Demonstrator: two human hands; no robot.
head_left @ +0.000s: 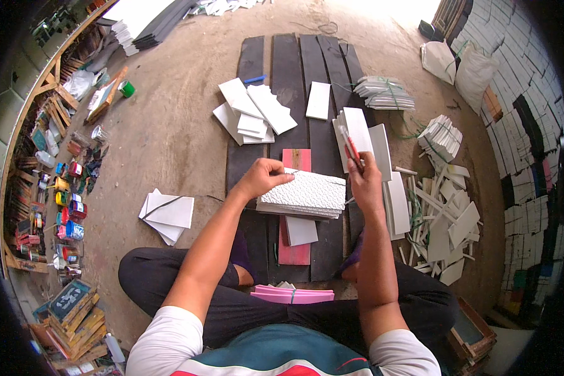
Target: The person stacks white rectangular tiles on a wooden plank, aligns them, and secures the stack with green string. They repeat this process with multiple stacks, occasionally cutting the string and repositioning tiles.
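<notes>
A stack of white textured foam sheets (304, 192) lies in front of me across a red board (296, 250). At the stack's upper left, my left hand (261, 180) is closed in a pinch. A thin dark cord (297, 171) shows at its fingertips, over the top sheet. My right hand (365, 182) is beside the stack's right end, closed around a slim red-handled tool (349, 141). The tool points up and away from me; its pale tip is too small to tell its kind. Beneath the stack's near edge, a small white piece (301, 230) rests on the red board.
Dark planks (285, 62) lie under the work. Loose white sheets (250, 113) are at far left; more white strips (357, 125) are at right. Tied bundles (384, 94) and offcuts (448, 219) lie farther right. Paint pots (72, 210) line the left side. Pink sheets (294, 295) sit by my lap.
</notes>
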